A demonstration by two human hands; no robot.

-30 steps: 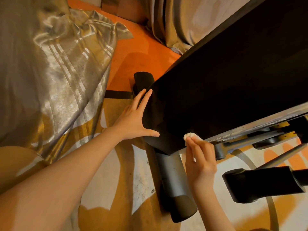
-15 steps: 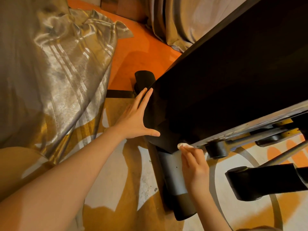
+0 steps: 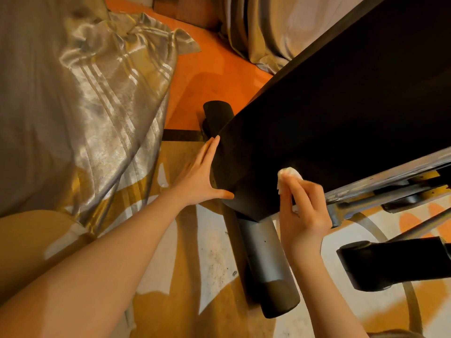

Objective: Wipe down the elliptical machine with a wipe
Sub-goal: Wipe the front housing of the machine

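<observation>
Elliptical point(image 3: 341, 106) fills the right, on the floor. We brace its near-left end with our flat, open left hand point(image 3: 199, 175); our right hand point(image 3: 303, 208) pinches the wipe point(image 3: 288, 176) against its dark side. Wiping seems midway; rails and pedal look untouched.

Black housing of the elliptical machine point(image 3: 329, 113): smooth, matt to faintly satin, hard like plastic; very little reflection. Silver-grey rail along its lower edge point(image 3: 390, 174): metal look, brushed sheen. Grey cylindrical base tube point(image 3: 262, 250): smooth painted metal, semi-matt, a few dark specks; its black end cap point(image 3: 280, 298) dull, rubber or plastic. Black pedal block point(image 3: 395, 262): matt plastic. Small white wipe point(image 3: 288, 175): soft, crumpled, fibrous paper or cloth, cannot tell which. Silvery-gold draped fabric point(image 3: 92, 101): satin cloth, glossy, striped weave, creased. Beige curtain point(image 3: 266, 28): soft matt cloth in folds. Patterned orange, ochre and white rug point(image 3: 214, 264): flat, matt, slightly soiled.
</observation>
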